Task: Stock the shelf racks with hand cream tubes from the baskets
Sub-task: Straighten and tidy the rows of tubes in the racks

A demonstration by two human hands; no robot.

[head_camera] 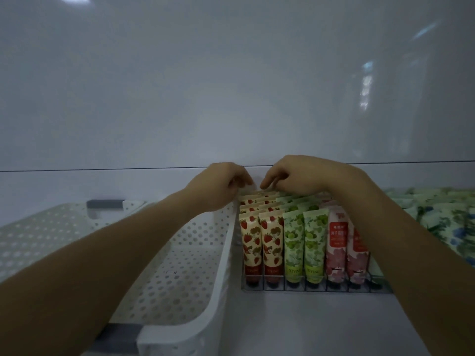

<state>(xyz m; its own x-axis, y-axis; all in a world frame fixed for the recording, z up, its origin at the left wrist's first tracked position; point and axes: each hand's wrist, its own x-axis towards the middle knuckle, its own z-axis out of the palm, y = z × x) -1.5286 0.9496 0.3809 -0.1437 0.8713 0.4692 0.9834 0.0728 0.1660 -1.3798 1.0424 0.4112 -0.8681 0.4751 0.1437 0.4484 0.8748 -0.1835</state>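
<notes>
A wire rack [316, 289] on the white shelf holds upright rows of hand cream tubes: strawberry tubes [267, 240] on the left, green grape tubes [293, 242] in the middle, pink flower tubes [336, 242] on the right. Both hands reach to the back of the strawberry rows. My left hand [226, 181] has its fingers curled and pinches the pale top of a rearmost strawberry tube [248, 188]. Close beside it, my right hand [290, 176] pinches down on the tube tops of the second strawberry row. The held tubes are mostly hidden by the fingers.
A white perforated basket [223, 253] with grey handles stands directly left of the rack, under my left forearm. A heap of blue-and-green floral tubes [442, 219] lies at the right edge. A white back panel [231, 98] closes the shelf behind the rack.
</notes>
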